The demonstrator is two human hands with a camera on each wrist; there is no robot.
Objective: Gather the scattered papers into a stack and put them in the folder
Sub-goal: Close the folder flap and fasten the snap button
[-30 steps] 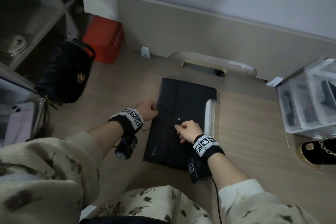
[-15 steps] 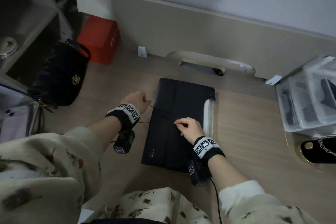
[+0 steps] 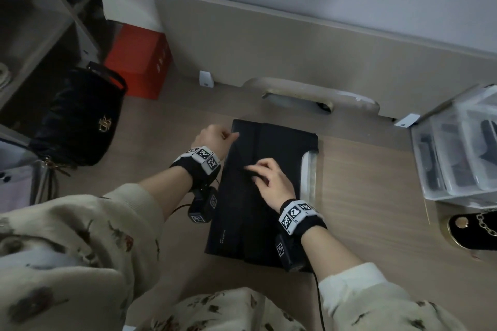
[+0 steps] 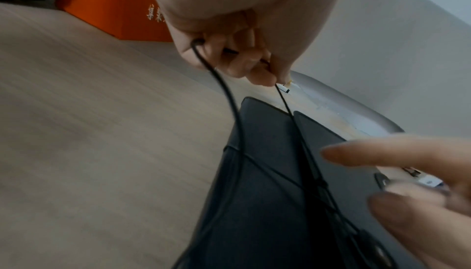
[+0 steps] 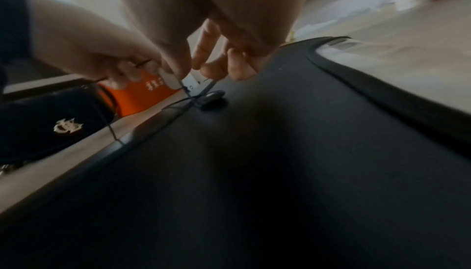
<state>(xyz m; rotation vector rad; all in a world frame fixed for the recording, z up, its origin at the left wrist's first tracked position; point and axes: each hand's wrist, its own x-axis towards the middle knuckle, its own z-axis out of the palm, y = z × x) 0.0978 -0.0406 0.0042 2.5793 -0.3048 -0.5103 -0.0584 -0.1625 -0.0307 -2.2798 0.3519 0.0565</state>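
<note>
A black folder (image 3: 269, 142) lies flap down on the wooden desk, with a pale strip along its right edge (image 3: 309, 169). No loose papers are in view. My left hand (image 3: 215, 137) is at the folder's far left corner and pinches the thin black closure string (image 4: 288, 110), which is pulled taut. The string runs back to a round button (image 5: 213, 97) on the flap. My right hand (image 3: 271, 180) rests on the middle of the folder, fingers (image 4: 369, 154) stretched out, and their tips press the cover just beside the button.
A black handbag (image 3: 78, 121) and a red box (image 3: 139, 59) stand at the left by a shelf. Clear plastic drawers (image 3: 457, 148) sit at the right, with a black item bearing a gold chain (image 3: 476, 228) in front. A back panel with a cable slot (image 3: 298, 102) closes the desk.
My left hand has carried the string from the folder's left edge to its far left corner. My right hand has shifted its fingers slightly left along the flap.
</note>
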